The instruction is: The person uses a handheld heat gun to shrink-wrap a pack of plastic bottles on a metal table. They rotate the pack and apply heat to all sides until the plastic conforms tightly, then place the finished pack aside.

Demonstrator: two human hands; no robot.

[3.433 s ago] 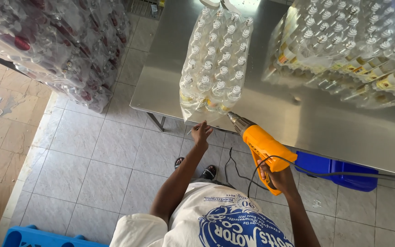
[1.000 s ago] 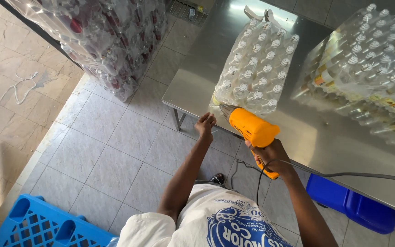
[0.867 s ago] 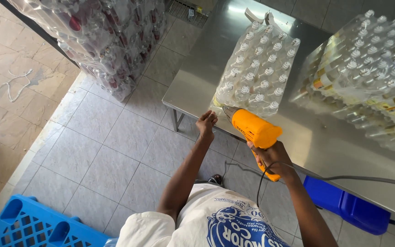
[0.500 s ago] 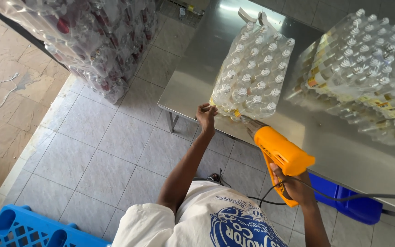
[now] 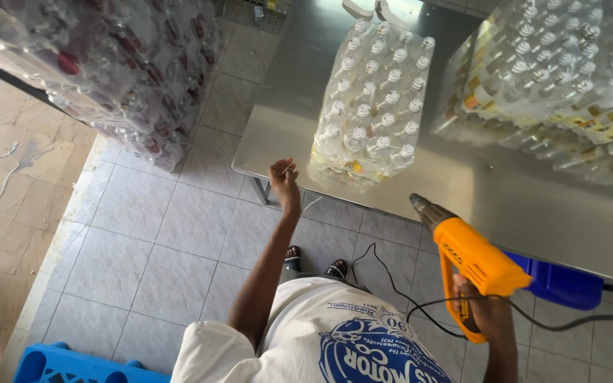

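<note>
My right hand (image 5: 480, 312) grips the handle of an orange heat gun (image 5: 471, 255). Its metal nozzle points up-left toward a shrink-wrapped pack of clear bottles (image 5: 372, 99) on the steel table (image 5: 278, 113), and stops short of the pack's near corner. My left hand (image 5: 285, 186) is raised just left of that corner, at the table's front edge. Its fingers are pinched together and a thin pale sliver shows at the fingertips. It does not touch the pack.
A larger wrapped stack of bottles with yellow labels (image 5: 562, 85) fills the table's right side. Wrapped packs of dark bottles (image 5: 108, 71) are piled on the tiled floor to the left. There is a blue crate (image 5: 72, 365) at bottom left and a blue object (image 5: 562, 280) under the table. The gun's black cord (image 5: 391, 280) trails down to the floor.
The heat gun has pulled back from the pack's near corner, down and to the right. My left hand has come off the pack and moved slightly left.
</note>
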